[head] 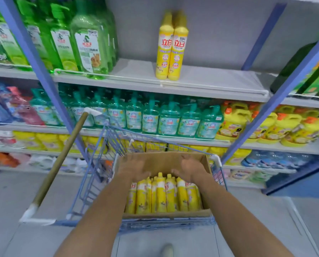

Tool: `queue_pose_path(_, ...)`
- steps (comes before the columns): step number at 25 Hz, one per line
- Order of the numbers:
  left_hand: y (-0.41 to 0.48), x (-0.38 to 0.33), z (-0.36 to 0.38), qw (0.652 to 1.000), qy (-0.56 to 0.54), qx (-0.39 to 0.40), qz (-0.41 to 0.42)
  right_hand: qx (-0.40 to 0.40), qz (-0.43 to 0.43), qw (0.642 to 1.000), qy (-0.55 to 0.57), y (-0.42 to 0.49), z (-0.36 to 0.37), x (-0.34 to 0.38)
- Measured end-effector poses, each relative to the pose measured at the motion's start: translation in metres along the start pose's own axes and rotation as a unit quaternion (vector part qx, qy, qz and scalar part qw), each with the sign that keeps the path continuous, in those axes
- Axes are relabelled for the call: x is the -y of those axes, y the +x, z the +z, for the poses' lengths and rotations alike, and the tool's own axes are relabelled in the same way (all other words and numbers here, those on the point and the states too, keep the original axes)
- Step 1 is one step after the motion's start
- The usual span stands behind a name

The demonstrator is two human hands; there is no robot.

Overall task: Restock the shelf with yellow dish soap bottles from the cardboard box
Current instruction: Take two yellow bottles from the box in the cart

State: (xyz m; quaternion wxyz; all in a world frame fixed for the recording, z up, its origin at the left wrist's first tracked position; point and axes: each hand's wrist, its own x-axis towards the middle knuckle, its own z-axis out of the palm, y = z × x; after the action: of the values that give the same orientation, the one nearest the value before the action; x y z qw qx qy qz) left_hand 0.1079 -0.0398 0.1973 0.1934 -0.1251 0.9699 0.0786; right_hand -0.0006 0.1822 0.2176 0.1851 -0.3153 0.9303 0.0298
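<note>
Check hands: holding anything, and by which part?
Nothing held. Left hand and right hand hover open over the bottles at their caps, inside the box; contact can't be told.

You have green bottles [88,43] at eleven o'clock, teal pump bottles [151,117] at twelve and yellow jugs [234,123] (orange caps) at two. A wooden pole [62,156] leans at eight.

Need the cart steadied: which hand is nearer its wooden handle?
Left. The left hand is over the cardboard box, on the side toward the wooden handle; the right hand is over the far side.
</note>
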Motion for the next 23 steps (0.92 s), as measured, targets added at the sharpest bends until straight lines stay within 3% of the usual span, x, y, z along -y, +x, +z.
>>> queue_pose_path(6,0.044,-0.004,0.066,0.993,-0.047,0.108,-0.027,0.075,0.006,0.996,0.051,0.047,0.065,-0.032)
queue_pose_path(13,0.132,-0.024,0.131,0.983,-0.081,0.162,-0.024,0.167,0.023,0.981,0.095,0.121,0.15,-0.055)
queue_pose_path(20,0.221,-0.035,0.237,0.975,-0.156,0.155,-0.014,0.156,0.054,0.968,0.187,0.181,0.25,-0.065)
queue_pose_path(23,0.233,-0.045,0.262,0.965,-0.22,0.137,-0.05,0.139,0.089,0.958,0.233,0.194,0.263,-0.061)
